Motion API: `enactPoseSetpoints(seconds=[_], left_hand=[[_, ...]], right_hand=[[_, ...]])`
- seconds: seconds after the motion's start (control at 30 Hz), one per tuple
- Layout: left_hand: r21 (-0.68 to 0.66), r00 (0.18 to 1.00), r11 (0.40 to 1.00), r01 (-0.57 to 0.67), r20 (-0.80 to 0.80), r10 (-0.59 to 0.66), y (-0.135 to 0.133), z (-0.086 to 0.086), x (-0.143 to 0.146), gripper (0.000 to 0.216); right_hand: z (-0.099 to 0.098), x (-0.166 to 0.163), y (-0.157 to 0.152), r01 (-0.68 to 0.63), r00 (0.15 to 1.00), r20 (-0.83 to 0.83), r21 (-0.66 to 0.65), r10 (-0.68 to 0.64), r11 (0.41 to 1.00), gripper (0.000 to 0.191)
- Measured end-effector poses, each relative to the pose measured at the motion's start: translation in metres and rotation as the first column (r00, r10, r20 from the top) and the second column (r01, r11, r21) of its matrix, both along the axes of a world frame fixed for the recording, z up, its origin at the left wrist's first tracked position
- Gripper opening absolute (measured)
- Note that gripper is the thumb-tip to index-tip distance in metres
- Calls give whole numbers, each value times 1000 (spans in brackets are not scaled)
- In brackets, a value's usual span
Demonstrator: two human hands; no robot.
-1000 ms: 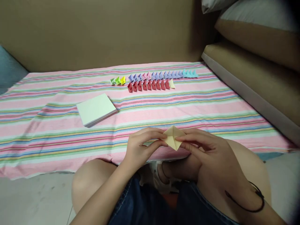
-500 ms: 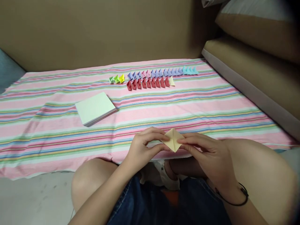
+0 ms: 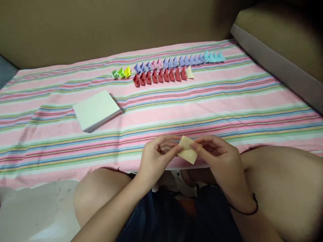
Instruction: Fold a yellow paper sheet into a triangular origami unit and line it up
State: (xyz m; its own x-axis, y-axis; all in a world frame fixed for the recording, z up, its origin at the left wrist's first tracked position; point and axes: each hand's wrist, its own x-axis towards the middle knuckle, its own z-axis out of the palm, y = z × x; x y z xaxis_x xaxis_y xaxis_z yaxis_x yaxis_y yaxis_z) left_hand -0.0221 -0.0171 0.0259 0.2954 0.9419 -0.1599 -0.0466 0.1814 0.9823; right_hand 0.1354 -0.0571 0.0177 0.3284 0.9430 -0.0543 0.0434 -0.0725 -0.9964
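The left hand [image 3: 155,161] and right hand [image 3: 225,163] pinch a yellow paper [image 3: 188,154], maybe partly folded, by the near edge of the striped cloth [image 3: 214,107], while the far paper shapes [image 3: 172,75] look done and the left paper pile [image 3: 97,109] looks unfolded.

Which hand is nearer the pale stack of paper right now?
Left. The left hand, pinching the yellow folded paper, is right of the stack and closer to the body; the right hand, at that paper's other side, is farther right.

Striped cloth [image 3: 161,111] beneath a stack of paper [image 3: 97,109] and rows of folded pieces [image 3: 160,76] (mostly red and purple).
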Motion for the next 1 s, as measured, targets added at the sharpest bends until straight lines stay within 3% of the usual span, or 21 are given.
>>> enactPoseSetpoints(seconds=[0.17, 0.47, 0.63, 1.0], left_hand=[[-83, 1000, 997, 5, 25, -3, 2, -2, -1, 35], [-71, 995, 994, 78, -61, -82, 1, 1, -2, 14], [-57, 993, 997, 61, -98, -66, 1, 3, -5, 13], [-38, 993, 996, 83, -80, -86, 3, -1, -2, 17]], right_hand=[[-1, 1, 0, -12, 999, -34, -44, 10, 999, 24], [-2, -2, -2, -35, 999, 14, -21, 36, 999, 23], [-4, -3, -3, -119, 993, 8, -23, 119, 993, 21], [-3, -6, -2, -74, 995, 63, -62, 78, 995, 16]])
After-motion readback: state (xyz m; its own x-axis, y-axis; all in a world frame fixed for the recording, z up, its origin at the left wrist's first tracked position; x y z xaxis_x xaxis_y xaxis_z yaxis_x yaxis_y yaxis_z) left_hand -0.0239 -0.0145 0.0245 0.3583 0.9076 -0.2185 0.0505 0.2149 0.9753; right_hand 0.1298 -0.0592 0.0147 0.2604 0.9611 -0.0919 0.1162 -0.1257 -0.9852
